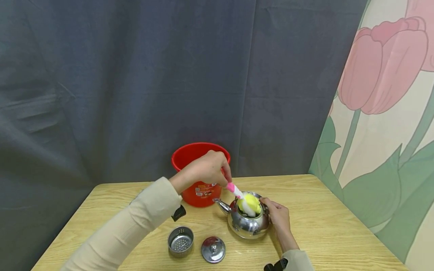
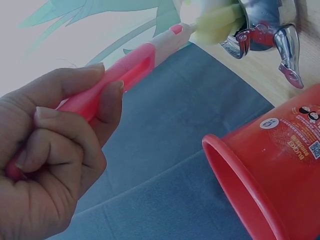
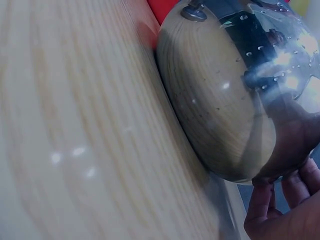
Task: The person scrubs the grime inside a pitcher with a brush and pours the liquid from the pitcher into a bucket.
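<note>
Nearest to us, on the wood-grain table (image 1: 325,233), there lies a round steel lid (image 1: 213,249) with its knob upward. Just to the left of it stands a steel strainer basket (image 1: 181,244), whose bottom is perforated with small holes. Farther back and to the right, we see the steel teapot (image 1: 249,227), which stands upright, with its spout (image 1: 222,205) directed to the left. The right hand (image 1: 277,214) holds the teapot by its right side, the fingers bent against the metal; the right wrist view shows us drops on the shiny surface.

In the mouth of the teapot we find the yellow and white head (image 1: 250,204) of a sponge brush (image 1: 240,195), partly above the rim. The left hand (image 1: 213,169) grips the pink handle (image 1: 231,187) from above, with curled fingers. Behind this hand, the red bucket (image 1: 198,197) stands near the spout. Beyond the table, we have a dark blue-grey curtain (image 1: 169,75) and, at the right, a wall covering (image 1: 383,150) with pink tulips.
</note>
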Available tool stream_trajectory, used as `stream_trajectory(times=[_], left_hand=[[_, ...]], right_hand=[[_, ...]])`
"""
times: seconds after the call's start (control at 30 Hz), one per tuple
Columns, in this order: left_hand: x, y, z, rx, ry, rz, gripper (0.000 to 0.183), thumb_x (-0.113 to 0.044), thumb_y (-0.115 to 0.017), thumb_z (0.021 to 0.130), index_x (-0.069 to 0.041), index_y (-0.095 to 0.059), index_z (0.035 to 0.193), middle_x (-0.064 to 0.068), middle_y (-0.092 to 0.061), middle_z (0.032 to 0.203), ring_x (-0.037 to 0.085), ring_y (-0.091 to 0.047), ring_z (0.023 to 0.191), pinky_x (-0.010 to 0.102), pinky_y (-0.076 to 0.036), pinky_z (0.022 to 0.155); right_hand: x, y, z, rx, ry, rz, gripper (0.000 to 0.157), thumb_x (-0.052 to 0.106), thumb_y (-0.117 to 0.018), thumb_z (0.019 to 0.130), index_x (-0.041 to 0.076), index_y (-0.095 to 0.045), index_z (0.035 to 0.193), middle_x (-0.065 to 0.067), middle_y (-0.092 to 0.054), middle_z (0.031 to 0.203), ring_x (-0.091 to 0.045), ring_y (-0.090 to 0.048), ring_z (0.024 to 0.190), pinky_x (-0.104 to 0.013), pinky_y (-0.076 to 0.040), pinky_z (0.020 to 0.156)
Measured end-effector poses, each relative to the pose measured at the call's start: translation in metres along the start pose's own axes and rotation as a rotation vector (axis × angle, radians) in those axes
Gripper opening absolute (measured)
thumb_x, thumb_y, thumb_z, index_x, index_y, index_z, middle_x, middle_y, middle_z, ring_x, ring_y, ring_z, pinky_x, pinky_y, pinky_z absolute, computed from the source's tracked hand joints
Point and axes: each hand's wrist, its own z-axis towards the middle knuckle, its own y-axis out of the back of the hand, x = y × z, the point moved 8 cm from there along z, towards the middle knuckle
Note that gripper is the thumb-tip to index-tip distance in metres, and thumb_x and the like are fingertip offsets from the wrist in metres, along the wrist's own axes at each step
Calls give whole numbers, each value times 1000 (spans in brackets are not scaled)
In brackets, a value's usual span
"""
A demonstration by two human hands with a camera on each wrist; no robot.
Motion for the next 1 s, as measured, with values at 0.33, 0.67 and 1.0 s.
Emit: stream_trajectory(times=[0.33, 0.67, 1.0], left_hand=[[-4, -1, -3, -7, -25, -9, 6, -13, -77, 77, -19, -76, 80, -10, -64, 70, 15, -55, 80, 24, -50, 62], [-7, -1, -4, -10, -31, -2, 8, -12, -76, 77, -18, -77, 82, -11, -64, 70, 15, -55, 81, 23, -50, 61], [-6, -3, -6, -14, -27, -37, 9, -13, -77, 76, -18, -77, 83, -10, -65, 70, 15, -56, 79, 22, -50, 61]], right_hand=[[0, 0, 1, -14, 0, -15, 28, 39, -73, 75, 11, -72, 76, 6, -49, 70, -11, -40, 60, -25, -36, 49], [1, 0, 2, -20, -1, -10, 31, 38, -73, 75, 7, -72, 80, 5, -50, 70, -11, -41, 60, -25, -37, 49], [0, 1, 4, -17, 11, -11, 29, 37, -73, 76, 8, -72, 78, 6, -50, 65, -9, -39, 55, -24, -36, 47]])
